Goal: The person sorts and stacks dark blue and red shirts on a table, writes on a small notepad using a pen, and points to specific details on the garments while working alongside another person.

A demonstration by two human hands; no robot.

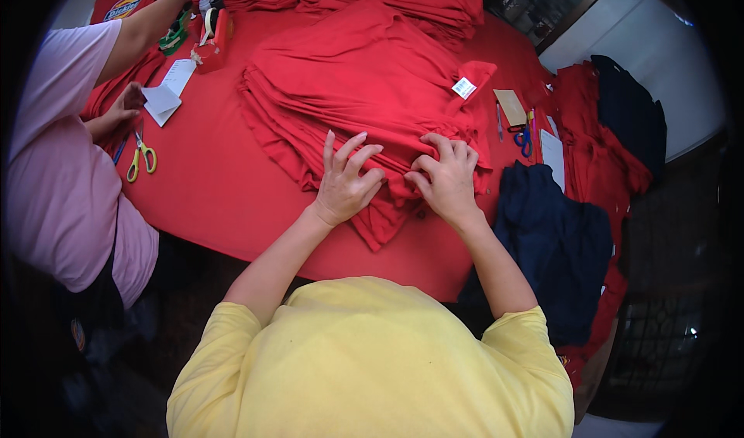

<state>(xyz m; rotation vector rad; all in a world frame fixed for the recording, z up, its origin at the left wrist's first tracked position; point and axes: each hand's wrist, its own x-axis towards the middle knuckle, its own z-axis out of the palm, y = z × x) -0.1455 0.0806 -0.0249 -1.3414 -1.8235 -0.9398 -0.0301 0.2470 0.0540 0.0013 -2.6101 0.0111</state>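
Note:
A stack of red shirts (pixel 333 74) lies in front of me, its near folds rumpled. My left hand (pixel 346 181) is over the near edge of the stack, fingers spread and holding nothing. Close to its right, my right hand (pixel 449 178) rests on the red cloth with its fingers bent and apart; no cloth shows gripped in it. A white label (pixel 463 88) lies on the red cloth beyond my right hand.
At the left, a person in pink (pixel 70 167) handles white paper (pixel 164 97) near yellow scissors (pixel 142 157) and a red tape dispenser (pixel 213 41). More red shirts (pixel 395 0) lie at the back. Blue scissors (pixel 524 140), a brown card (pixel 510 106) and dark garments (pixel 550 244) are at the right.

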